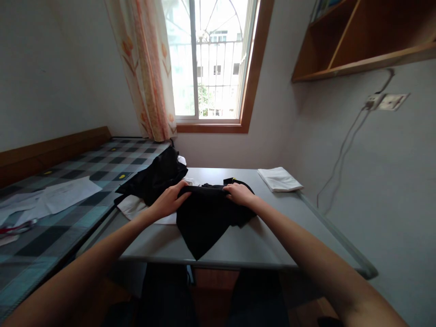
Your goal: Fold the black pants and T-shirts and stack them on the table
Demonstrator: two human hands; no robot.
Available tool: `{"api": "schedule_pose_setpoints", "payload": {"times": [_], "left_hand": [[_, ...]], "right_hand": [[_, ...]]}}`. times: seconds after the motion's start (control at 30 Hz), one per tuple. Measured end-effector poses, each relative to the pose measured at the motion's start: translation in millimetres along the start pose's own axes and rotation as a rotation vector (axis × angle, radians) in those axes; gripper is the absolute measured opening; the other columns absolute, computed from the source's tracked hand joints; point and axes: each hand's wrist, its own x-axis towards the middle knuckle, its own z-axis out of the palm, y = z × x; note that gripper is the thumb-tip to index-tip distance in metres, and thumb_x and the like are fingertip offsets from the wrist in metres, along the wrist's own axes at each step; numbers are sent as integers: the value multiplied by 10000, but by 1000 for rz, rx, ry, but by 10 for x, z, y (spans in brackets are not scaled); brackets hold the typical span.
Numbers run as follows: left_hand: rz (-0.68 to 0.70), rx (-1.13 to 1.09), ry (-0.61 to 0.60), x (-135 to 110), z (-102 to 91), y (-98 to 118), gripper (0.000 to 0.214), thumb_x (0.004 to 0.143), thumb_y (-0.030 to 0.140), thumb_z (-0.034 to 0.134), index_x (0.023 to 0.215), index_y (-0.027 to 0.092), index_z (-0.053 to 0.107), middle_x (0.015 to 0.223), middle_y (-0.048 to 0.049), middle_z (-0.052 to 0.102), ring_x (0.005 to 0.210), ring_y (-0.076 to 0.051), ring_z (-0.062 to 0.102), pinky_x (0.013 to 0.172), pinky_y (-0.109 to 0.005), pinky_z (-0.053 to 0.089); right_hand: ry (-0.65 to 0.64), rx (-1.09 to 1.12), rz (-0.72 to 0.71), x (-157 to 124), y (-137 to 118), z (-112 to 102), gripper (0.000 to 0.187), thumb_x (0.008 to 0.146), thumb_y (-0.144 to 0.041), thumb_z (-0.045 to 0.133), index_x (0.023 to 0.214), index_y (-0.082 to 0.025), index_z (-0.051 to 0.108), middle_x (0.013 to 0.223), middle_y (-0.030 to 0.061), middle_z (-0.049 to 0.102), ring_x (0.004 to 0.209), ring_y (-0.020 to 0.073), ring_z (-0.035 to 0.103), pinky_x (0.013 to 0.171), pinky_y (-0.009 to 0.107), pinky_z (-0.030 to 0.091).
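A black garment (209,218) is held up between my two hands over the grey table (252,247), its upper edge stretched across and a pointed corner hanging toward the table's front edge. My left hand (172,198) pinches the left end of that edge. At the right end, my right hand (239,193) has its fingers closed on the same cloth. What kind of garment it is cannot be made out. Behind and left of my left hand lies a heap of black clothing (161,172), with white cloth (131,206) under it.
Folded white cloth (279,179) lies at the table's back right. On the left is a bed with a checked cover (85,165) and papers (64,195). A cable (340,152) hangs from a wall socket (388,101); a wooden shelf (368,54) juts out above.
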Motion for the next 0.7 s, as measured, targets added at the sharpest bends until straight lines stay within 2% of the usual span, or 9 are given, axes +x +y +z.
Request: {"api": "schedule_pose_setpoints", "payload": {"times": [0.1, 0.23, 0.27, 0.33, 0.4, 0.47, 0.53, 0.6, 0.7], "left_hand": [[-31, -18, 29, 38, -3, -84, 236, 904, 425, 521, 904, 193, 562, 776, 3, 637, 692, -166, 598, 632, -268, 456], [-81, -137, -24, 101, 16, -186, 320, 848, 491, 585, 849, 173, 611, 778, -18, 643, 710, -177, 607, 609, -271, 478], [-81, -193, -43, 116, 35, -185, 334, 836, 500, 602, 889, 171, 621, 830, -34, 658, 755, -189, 625, 630, -280, 498], [-52, -308, -57, 146, 101, -142, 432, 803, 484, 661, 1110, 185, 600, 1048, -84, 667, 939, -226, 644, 733, -315, 537], [6, -384, -39, 187, 199, -59, 730, 739, 438, 746, 1366, 221, 442, 1291, -131, 579, 1160, -261, 581, 877, -368, 530], [54, -389, 3, 237, 309, 42, 918, 672, 395, 812, 1443, 215, 348, 1378, -153, 514, 1260, -291, 513, 984, -421, 486], [73, -376, 21, 282, 391, 140, 811, 660, 378, 826, 1354, 172, 461, 1291, -146, 580, 1201, -311, 551, 1000, -456, 476], [57, -413, 13, 308, 395, 226, 621, 702, 381, 801, 1225, 150, 560, 1172, -119, 647, 1103, -304, 605, 969, -463, 496], [-59, -508, 67, 316, 162, 327, 565, 738, 414, 772, 1197, 153, 572, 1100, -93, 682, 1020, -277, 646, 910, -438, 533]], "right_hand": [[105, 50, 135, 34, 16, -102, 240, 930, -220, 480, 956, -201, 718, 944, 134, 722, 888, 265, 667, 771, 339, 456], [388, 322, 232, 129, 12, -278, 286, 942, -257, 424, 786, -190, 654, 779, 94, 687, 744, 213, 623, 681, 298, 419], [452, 438, 218, 160, -17, -314, 301, 935, -266, 420, 726, -190, 623, 731, 72, 664, 709, 196, 599, 652, 286, 408], [520, 729, 157, 216, -130, -370, 330, 917, -321, 434, 645, -190, 566, 644, 26, 606, 634, 161, 541, 587, 262, 383], [487, 1044, 84, 248, -307, -409, 350, 890, -417, 475, 645, -183, 567, 590, -13, 556, 573, 126, 485, 528, 239, 358], [378, 1277, 30, 244, -500, -455, 363, 851, -493, 535, 696, -172, 607, 563, -40, 527, 523, 97, 442, 483, 217, 336], [273, 1384, -8, 206, -634, -530, 368, 812, -522, 606, 734, -164, 637, 556, -49, 526, 497, 78, 437, 456, 199, 338], [231, 1434, -26, 143, -657, -637, 335, 792, -497, 666, 809, -163, 661, 629, -31, 599, 533, 81, 517, 480, 193, 407], [274, 1481, 22, 21, -469, -792, 302, 821, -431, 682, 966, -168, 661, 861, 45, 711, 689, 134, 662, 597, 255, 546]]}}
